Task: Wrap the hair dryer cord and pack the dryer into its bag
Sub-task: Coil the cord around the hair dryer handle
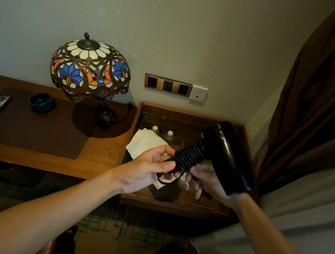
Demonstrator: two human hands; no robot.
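With the cord [189,156] coiled tight on the hair dryer [225,155], its last loop is pinched by the left hand [146,170] and the handle gripped by the right hand [208,182] — a slackened pinch could let the coils unwind.

Hair dryer [225,155] centre right: glossy black plastic, cord [188,158] matt. Desk [100,150] left: grained wood, matt brown pad [27,126]. Lamp [90,69] upper left: stained glass. White cloth [144,143].
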